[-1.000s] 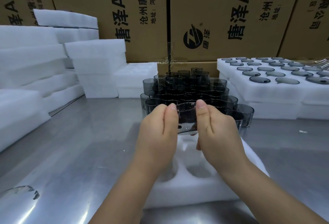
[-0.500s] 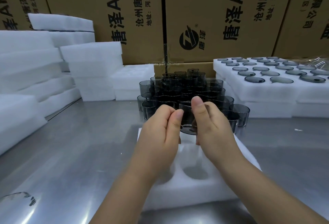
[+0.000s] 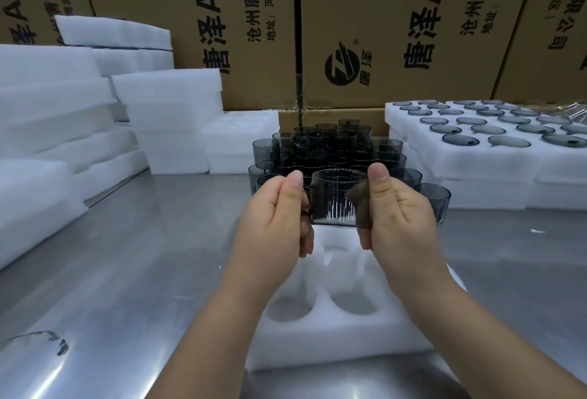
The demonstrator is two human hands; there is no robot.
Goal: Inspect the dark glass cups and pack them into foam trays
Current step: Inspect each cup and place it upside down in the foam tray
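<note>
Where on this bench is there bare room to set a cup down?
Bare steel bench lies left of the foam tray, up to the stacked foam sheets. Another patch lies right of the tray, before the filled trays. Crowded: the loose cups clustered just beyond the tray.

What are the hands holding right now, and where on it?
One dark glass cup, rim up, above the foam tray: the left hand grips its left side wall, the right hand its right side wall, thumbs near the rim.
</note>
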